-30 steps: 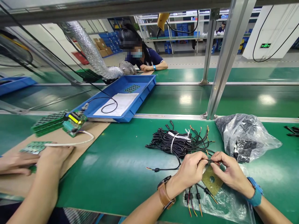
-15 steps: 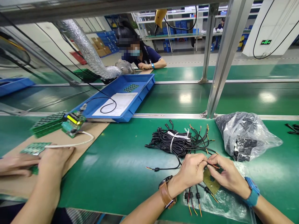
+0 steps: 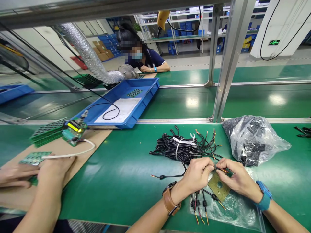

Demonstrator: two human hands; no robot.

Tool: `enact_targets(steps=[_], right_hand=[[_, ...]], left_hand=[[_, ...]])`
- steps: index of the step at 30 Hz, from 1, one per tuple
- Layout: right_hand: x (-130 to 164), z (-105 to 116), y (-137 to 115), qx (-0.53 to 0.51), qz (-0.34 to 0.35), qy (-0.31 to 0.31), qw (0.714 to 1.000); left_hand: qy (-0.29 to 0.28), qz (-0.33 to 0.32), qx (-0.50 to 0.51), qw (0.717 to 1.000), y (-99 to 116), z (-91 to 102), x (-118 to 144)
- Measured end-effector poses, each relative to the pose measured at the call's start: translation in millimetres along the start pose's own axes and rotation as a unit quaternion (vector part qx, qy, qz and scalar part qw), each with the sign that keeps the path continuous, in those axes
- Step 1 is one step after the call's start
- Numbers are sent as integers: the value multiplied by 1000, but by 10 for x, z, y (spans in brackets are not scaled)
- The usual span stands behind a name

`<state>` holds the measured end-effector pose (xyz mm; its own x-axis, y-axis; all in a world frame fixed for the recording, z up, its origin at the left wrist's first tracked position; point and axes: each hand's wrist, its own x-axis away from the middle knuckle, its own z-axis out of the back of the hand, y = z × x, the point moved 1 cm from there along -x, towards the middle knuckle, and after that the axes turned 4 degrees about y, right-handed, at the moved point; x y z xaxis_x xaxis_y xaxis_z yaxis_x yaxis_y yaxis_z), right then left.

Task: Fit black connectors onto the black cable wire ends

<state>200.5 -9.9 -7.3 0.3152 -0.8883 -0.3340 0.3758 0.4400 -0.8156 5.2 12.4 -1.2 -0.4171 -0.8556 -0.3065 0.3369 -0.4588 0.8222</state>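
**Head view: both hands pinching one wire lead over the brass plate**

I am holding my left hand [image 3: 198, 174] at about 5 o'clock in the head view, fingers curled and closed, thumb and forefinger pinching a thin black wire lead [image 3: 220, 168]. My right hand [image 3: 236, 178] is sitting just to its right, also closed in a pinch on the same lead, so the fingertips of both hands are nearly meeting. Directly beneath that pinch, a square brass plate [image 3: 218, 188] with a round hole is lying tilted between my hands, touching my right fingers; I cannot tell which hand is bearing it. The plate is resting over a clear plastic sheet [image 3: 230, 210] at 5 o'clock, and short leads with coloured ends [image 3: 200, 207] are lying on that sheet below my left hand.

At 12 o'clock from my hands, a bundle of black cables [image 3: 182, 147] tied with a white strip is lying on the green bench [image 3: 121, 174]. A plastic bag [image 3: 252, 139] of dark parts is sitting at 2 o'clock. At 9 o'clock, a co-worker's hand [image 3: 54, 166] is pressing on a cardboard mat [image 3: 80, 153] near green circuit boards [image 3: 47, 132]. A blue tray [image 3: 126, 103] is standing at 11 o'clock.
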Motion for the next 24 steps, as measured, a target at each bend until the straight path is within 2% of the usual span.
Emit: enact_targets(steps=[9,16,24], right_hand=[[-8,-69,-47,-10,16,-17,1000],[-29,-28,-19,-4,23,15,1000],[-23,-10,-17,-11,-3,4,1000]], left_hand=[[7,7,8,1000,-41,-73,41],[-25,8,12,1000,35,23,-29],[-42,1,5,999,54,89,-50]])
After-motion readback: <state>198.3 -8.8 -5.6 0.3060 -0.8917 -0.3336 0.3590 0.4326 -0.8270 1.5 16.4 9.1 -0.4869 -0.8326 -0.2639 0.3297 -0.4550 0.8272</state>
